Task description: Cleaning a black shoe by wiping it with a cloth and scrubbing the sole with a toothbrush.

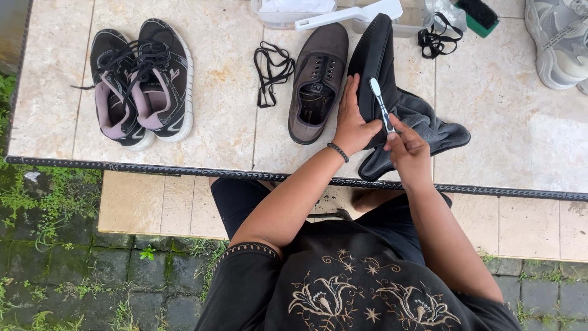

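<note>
So I'm mid-scrub on the dark shoe [372, 67], which sits just above the middle of the frame. My left hand [354, 119] is wrapped around its side, propping it up on edge, and my right hand [407, 150] is pinching the handle of a small white toothbrush [381, 104] with the bristle end against the shoe. Its mate, the brown-grey shoe [317, 79], lies flat right beside it with the laces already out; the loose black laces [269, 70] are on the counter [226, 122] just left of it, so I'd guess that one's waiting its turn. There's a dark cloth [429, 122] under my working shoe. The pair of black sneakers [141, 86] at upper left is laced up and looks untouched. Room-wise, the counter's front edge runs right under my wrists, so not much slack there, but there's bare tile at right, below the grey sneaker [554, 43].
</note>
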